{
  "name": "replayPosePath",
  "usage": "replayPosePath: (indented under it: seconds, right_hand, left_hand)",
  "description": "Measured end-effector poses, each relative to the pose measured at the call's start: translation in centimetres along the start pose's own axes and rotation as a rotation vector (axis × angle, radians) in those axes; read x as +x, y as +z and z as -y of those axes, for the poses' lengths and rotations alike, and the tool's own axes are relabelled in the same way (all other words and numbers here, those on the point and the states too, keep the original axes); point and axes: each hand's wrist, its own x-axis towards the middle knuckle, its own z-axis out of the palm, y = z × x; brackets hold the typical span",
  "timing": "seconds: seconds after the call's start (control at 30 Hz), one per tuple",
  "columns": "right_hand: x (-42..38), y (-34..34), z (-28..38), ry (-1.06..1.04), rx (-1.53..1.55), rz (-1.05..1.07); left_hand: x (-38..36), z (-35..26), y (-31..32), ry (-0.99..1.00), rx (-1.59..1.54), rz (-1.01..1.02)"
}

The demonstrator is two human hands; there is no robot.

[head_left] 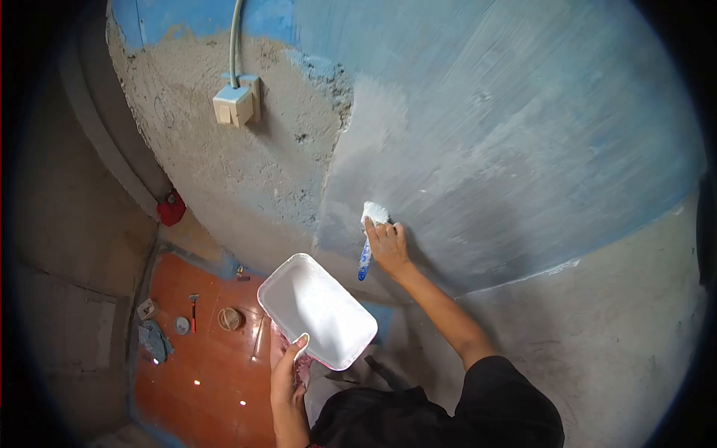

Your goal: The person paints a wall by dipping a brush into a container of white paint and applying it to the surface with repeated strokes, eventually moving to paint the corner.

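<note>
My right hand (pixel 390 245) grips a paintbrush (pixel 364 263) by its blue and white patterned handle, fingers closed near the base of the bristles. The brush's white-coated bristles point upward, right at the grey-blue wall (pixel 478 157), which is streaked with whitish strokes. Lower down, my left hand (pixel 287 369) is closed on the near edge of a white rectangular tub (pixel 317 310), thumb over the rim. White shows across the inside of this tub, which is tilted toward me. A pinkish cloth (pixel 302 369) is bunched between the left hand and the tub.
A switch box (pixel 235 104) with a cable (pixel 236 37) sticks out from rough bare plaster (pixel 287 164). On the orange tiled floor (pixel 202 381) lie a hammer-like tool (pixel 193 313), a round container (pixel 230 319) and a greyish cloth (pixel 154 340). Something red (pixel 171 207) sits by the wall's left edge.
</note>
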Motion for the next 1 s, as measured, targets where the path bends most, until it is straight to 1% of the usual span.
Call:
replayPosePath:
  seconds: [0.07,0.17,0.3,0.37,0.4,0.43,0.53,0.6,0.67,0.73,0.83,0.87,0.9,0.97,1.0]
  right_hand:
    - [-1.3,1.0,0.6,-0.006,0.050,0.062]
    - [1.5,-2.6,-2.3,0.038,0.076,0.078]
    - [8.0,-10.6,-7.6,0.169,-0.032,-0.224]
    - [8.2,-10.6,-7.6,0.200,-0.085,-0.295]
    - [8.2,-10.1,-7.4,0.217,-0.112,-0.334]
    - [7.0,-8.3,-6.6,0.180,-0.121,-0.298]
    - [1.6,0.3,-1.9,0.059,-0.106,-0.225]
    - [-1.1,2.9,1.1,0.021,-0.033,-0.096]
    - [-2.4,4.3,2.7,0.042,0.114,0.006]
    - [-2.1,3.2,2.8,0.076,0.308,0.141]
    - [-0.5,-0.2,0.9,0.299,0.621,0.172]
    - [0.8,-2.5,0.3,0.423,0.848,0.100]
    - [1.5,-4.0,-0.4,0.455,0.889,0.025]
    - [3.6,-9.3,-0.9,0.824,1.467,0.039]
    - [4.6,-11.7,-1.2,0.859,1.561,0.040]
  left_hand:
    - [-0.2,0.0,-0.1,-0.001,0.013,-0.029]
    - [-0.4,-0.1,-0.3,0.005,0.030,-0.071]
    - [-0.1,0.0,0.1,0.009,0.049,-0.062]
    - [0.6,0.5,0.0,0.009,0.097,-0.076]
    - [1.0,0.7,-0.1,0.009,0.095,-0.075]
    - [1.3,0.9,-0.1,0.012,0.095,-0.074]
    - [2.0,1.4,-0.9,0.021,0.107,-0.064]
    - [2.1,1.6,-1.4,0.025,0.120,-0.072]
    - [2.2,1.7,-1.6,0.028,0.130,-0.095]
    - [2.1,1.5,-1.2,0.028,0.130,-0.097]
    - [2.6,1.4,-0.3,0.064,0.117,-0.057]
    - [2.8,1.5,0.0,0.084,0.117,-0.052]
    - [2.8,1.4,0.3,0.098,0.121,-0.047]
    - [2.8,1.3,1.1,0.112,0.139,-0.028]
    - [2.9,1.2,1.7,0.126,0.147,-0.014]
